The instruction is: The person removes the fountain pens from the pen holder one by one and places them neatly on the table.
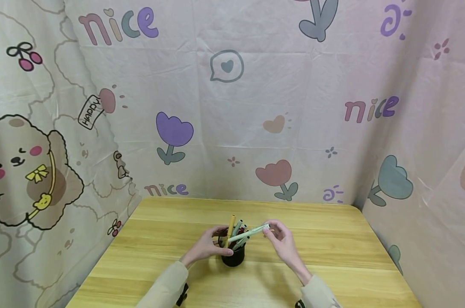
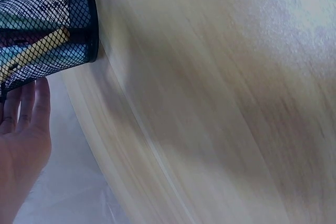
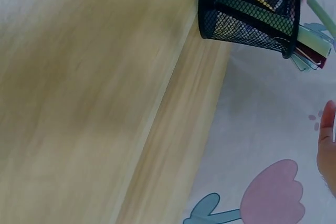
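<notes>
A black mesh pen holder (image 1: 233, 259) stands upright on the table, filled with several pens and markers. My left hand (image 1: 207, 246) grips it near the rim, thumb across the front and fingers round the far side. In the left wrist view, those fingers (image 2: 41, 103) lie against the mesh. A pale green pen (image 1: 251, 232) slants over the holder's mouth, its right end pinched by my right hand (image 1: 283, 241). Beside it a yellow pen (image 1: 231, 226) sticks up from the holder. Green and dark red pens (image 3: 314, 55) show past the rim in the right wrist view.
The light wooden table (image 1: 313, 256) reaches back to a printed cloth backdrop (image 1: 232, 111). Another stretch of patterned cloth (image 1: 32, 171) hangs along the left side.
</notes>
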### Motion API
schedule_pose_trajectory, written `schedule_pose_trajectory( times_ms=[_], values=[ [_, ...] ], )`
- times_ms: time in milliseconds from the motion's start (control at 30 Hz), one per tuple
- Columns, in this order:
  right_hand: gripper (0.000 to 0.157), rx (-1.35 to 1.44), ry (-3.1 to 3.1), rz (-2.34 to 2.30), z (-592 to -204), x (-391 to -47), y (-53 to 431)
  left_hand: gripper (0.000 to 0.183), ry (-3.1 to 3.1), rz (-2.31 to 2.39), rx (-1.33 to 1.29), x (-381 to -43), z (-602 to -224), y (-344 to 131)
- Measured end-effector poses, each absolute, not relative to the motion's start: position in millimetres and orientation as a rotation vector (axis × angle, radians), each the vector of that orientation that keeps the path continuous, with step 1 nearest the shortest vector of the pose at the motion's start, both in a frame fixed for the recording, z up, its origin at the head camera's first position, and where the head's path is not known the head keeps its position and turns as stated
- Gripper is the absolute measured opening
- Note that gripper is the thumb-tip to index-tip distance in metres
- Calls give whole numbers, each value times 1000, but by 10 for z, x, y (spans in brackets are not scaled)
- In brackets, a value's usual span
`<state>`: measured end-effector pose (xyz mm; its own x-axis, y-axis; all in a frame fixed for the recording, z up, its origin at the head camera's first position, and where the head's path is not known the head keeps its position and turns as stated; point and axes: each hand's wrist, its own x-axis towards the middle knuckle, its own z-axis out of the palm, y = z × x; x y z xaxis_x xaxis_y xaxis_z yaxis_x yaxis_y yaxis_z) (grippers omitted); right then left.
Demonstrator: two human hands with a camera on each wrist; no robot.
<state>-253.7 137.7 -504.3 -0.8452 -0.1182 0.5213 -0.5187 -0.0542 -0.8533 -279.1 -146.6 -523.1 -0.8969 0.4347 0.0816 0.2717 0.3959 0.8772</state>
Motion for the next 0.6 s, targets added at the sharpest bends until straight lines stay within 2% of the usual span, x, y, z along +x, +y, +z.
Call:
schedule_pose_trajectory(
  times_ms=[400,600],
  values=[
    [33,621,-1707,2282,-5018,-2502,1484,85,2467,1533,631,-2789,-5241,-1467],
    [16,634,-1536,2468,-5018,-2506,1526,85,2476,1530,622,-2792,-5246,-1470]
  ],
)
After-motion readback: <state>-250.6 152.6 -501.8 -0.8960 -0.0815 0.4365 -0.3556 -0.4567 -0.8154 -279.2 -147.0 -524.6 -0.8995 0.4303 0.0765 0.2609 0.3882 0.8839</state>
